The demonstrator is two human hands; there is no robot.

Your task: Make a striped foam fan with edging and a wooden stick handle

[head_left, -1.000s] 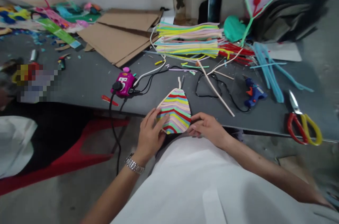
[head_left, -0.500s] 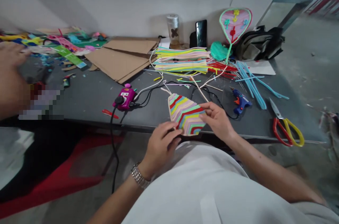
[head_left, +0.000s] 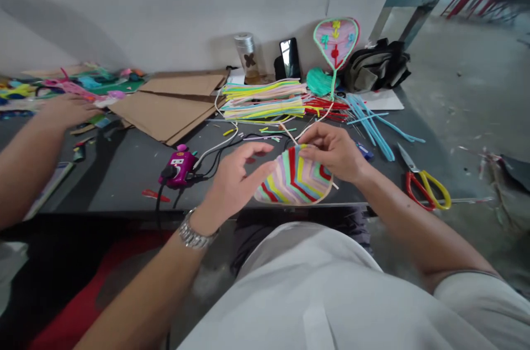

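Observation:
A fan-shaped panel of striped pipe cleaners (head_left: 296, 181), in red, yellow, green, lilac and blue, is held above the table's front edge. My right hand (head_left: 337, 151) pinches its upper edge between thumb and fingers. My left hand (head_left: 236, 179) is open at the panel's left side, fingers apart, with the thumb at its edge; whether the thumb presses on it I cannot tell. Beyond the hands lie bundles of pipe cleaners (head_left: 265, 107). A blue glue gun (head_left: 364, 151) is mostly hidden behind my right hand.
Red-and-yellow-handled scissors (head_left: 420, 176) lie at right, near blue pipe cleaners (head_left: 372, 123). A purple power socket (head_left: 178, 168) with cords stands left, before cardboard (head_left: 161, 112). A pipe-cleaner fan (head_left: 336, 43), phone (head_left: 290, 57), bottle (head_left: 247, 57) and bag (head_left: 376, 65) line the wall. A co-worker's arm (head_left: 45, 140) reaches in.
The striped panel has been turned, its narrow end swinging away from the upper left. My left hand has let go and spread its fingers. The co-worker's hand now reaches toward the coloured pieces.

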